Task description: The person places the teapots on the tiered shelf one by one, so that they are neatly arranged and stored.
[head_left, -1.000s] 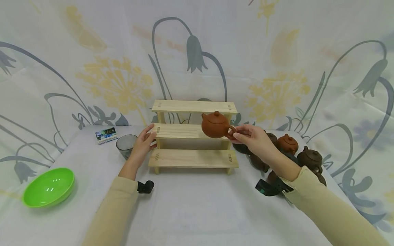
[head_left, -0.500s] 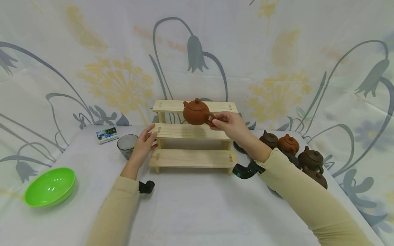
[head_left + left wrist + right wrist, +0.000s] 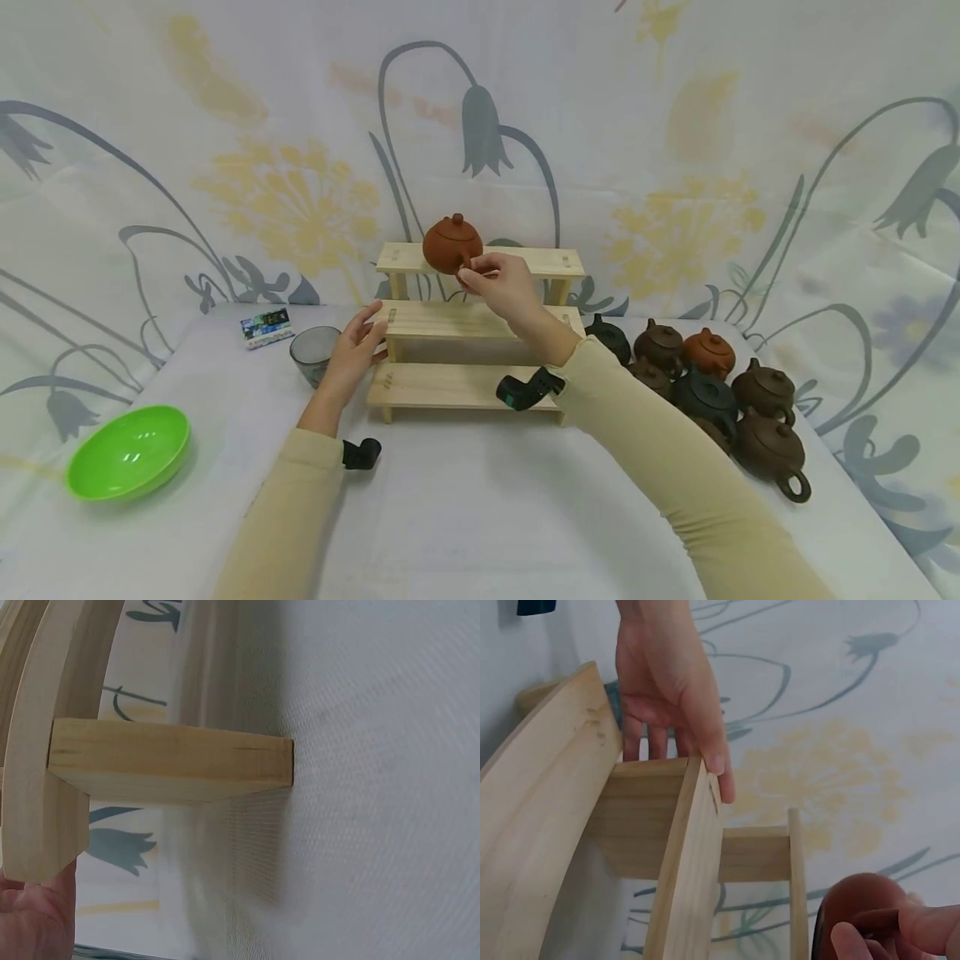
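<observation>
A reddish-brown clay teapot (image 3: pixel 450 244) is at the left part of the top board in the head view. My right hand (image 3: pixel 506 287) pinches its handle. In the right wrist view the teapot (image 3: pixel 866 889) appears beside the stand's uppermost board; whether it touches the board I cannot tell. The three-tier wooden stand (image 3: pixel 450 385) faces me on the white cloth. My left hand (image 3: pixel 351 350) touches the left end of the middle board, fingers mostly straight. From the right wrist view, that left hand (image 3: pixel 664 682) has its thumb and index finger against the board's end.
Several dark brown, black and reddish teapots (image 3: pixel 763 387) crowd together right of the stand. A grey glass cup (image 3: pixel 309 354) stands just left of my left hand. Farther left are a small printed card or box (image 3: pixel 267 328) and a bright green bowl (image 3: pixel 127 454).
My right hand has carried the teapot left and upward, from before the middle board to the top board's left part. The teapot's handle has turned toward me. My left hand stays at the stand.
</observation>
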A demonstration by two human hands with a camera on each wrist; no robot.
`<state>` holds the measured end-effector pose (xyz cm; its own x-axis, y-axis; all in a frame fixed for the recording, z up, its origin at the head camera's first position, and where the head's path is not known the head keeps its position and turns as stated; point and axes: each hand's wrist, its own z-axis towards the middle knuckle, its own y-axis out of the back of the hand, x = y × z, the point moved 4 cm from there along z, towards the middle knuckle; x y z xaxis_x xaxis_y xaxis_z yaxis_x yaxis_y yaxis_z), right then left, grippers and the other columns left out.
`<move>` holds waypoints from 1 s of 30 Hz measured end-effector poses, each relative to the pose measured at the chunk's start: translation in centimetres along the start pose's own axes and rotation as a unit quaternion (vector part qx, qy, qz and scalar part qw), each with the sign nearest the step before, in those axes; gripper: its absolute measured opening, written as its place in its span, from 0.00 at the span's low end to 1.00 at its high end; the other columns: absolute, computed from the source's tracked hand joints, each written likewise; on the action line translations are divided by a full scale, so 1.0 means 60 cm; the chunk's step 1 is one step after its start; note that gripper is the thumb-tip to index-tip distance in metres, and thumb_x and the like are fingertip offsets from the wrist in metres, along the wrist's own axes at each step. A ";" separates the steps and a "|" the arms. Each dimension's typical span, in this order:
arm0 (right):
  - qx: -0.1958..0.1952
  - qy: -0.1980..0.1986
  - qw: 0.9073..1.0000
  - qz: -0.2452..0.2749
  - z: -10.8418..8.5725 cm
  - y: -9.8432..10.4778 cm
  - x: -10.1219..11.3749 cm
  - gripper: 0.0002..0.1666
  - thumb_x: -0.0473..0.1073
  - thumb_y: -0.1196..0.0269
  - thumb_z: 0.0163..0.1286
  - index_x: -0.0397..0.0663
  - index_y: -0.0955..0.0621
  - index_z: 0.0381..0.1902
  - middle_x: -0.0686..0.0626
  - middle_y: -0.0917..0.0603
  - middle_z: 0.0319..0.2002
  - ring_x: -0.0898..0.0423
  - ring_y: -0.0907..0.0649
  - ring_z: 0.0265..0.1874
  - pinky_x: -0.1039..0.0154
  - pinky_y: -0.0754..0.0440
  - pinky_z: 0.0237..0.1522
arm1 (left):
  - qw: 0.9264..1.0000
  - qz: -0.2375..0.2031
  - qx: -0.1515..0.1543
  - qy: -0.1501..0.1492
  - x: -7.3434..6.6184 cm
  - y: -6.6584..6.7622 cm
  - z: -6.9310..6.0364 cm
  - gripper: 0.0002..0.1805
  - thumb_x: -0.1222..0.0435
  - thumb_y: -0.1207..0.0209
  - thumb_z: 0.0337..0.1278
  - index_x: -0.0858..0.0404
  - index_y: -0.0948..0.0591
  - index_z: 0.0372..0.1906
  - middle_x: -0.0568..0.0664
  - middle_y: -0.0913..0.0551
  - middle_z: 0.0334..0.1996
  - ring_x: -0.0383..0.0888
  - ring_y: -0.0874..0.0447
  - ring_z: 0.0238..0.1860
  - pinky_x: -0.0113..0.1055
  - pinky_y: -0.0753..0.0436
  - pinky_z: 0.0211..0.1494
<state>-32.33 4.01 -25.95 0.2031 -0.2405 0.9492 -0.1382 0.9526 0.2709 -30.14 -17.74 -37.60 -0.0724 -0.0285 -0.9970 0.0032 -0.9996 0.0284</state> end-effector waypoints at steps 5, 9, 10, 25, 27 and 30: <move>-0.029 0.030 0.998 -0.051 0.022 -0.022 0.003 0.13 0.38 0.38 0.65 0.30 0.20 0.41 0.39 0.21 0.41 0.47 0.18 0.40 0.61 0.19 0.41 | 1.000 -0.001 -0.001 0.002 0.001 -0.003 0.001 0.30 0.57 0.52 0.69 0.56 0.44 0.72 0.61 0.36 0.64 0.55 0.35 0.62 0.47 0.31 0.61; -0.035 0.059 0.992 -0.104 0.033 -0.039 0.011 0.13 0.39 0.38 0.65 0.31 0.19 0.40 0.40 0.20 0.40 0.49 0.20 0.40 0.62 0.21 0.39 | 1.000 -0.005 -0.003 0.005 0.002 -0.005 0.003 0.29 0.57 0.51 0.69 0.54 0.42 0.72 0.59 0.36 0.64 0.54 0.35 0.61 0.46 0.30 0.60; -0.035 0.065 0.991 -0.111 0.035 -0.044 0.013 0.13 0.40 0.38 0.65 0.32 0.19 0.40 0.40 0.19 0.39 0.49 0.20 0.39 0.62 0.22 0.39 | 1.000 -0.005 -0.001 0.004 0.002 -0.005 0.003 0.30 0.57 0.51 0.69 0.54 0.42 0.72 0.59 0.36 0.64 0.54 0.35 0.61 0.46 0.30 0.60; -0.027 0.093 0.989 -0.108 0.046 -0.082 0.011 0.14 0.39 0.36 0.63 0.33 0.18 0.42 0.41 0.18 0.41 0.49 0.20 0.42 0.64 0.22 0.43 | 1.000 -0.004 0.004 -0.004 -0.001 -0.004 0.001 0.29 0.56 0.52 0.69 0.54 0.43 0.72 0.59 0.37 0.65 0.54 0.35 0.62 0.47 0.30 0.60; -0.022 0.093 0.991 -0.093 0.044 -0.082 0.008 0.15 0.39 0.36 0.63 0.33 0.19 0.44 0.41 0.18 0.43 0.49 0.20 0.42 0.64 0.22 0.44 | 1.000 -0.004 0.003 -0.004 -0.001 -0.003 0.001 0.30 0.56 0.52 0.69 0.54 0.43 0.72 0.60 0.37 0.65 0.54 0.35 0.62 0.47 0.30 0.60; -0.007 0.085 0.994 -0.065 0.039 -0.081 0.001 0.16 0.38 0.36 0.63 0.35 0.19 0.47 0.42 0.19 0.44 0.49 0.20 0.43 0.63 0.21 0.43 | 1.000 -0.007 0.001 -0.004 0.000 -0.001 0.000 0.29 0.57 0.53 0.70 0.55 0.43 0.72 0.61 0.36 0.64 0.54 0.35 0.62 0.47 0.31 0.61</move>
<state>-33.92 -1.07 -26.84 0.3799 -0.3278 0.8650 -0.0866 0.9184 0.3861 -30.15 -17.70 -37.61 -0.0799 -0.0138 -0.9967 -0.0008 -0.9999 0.0139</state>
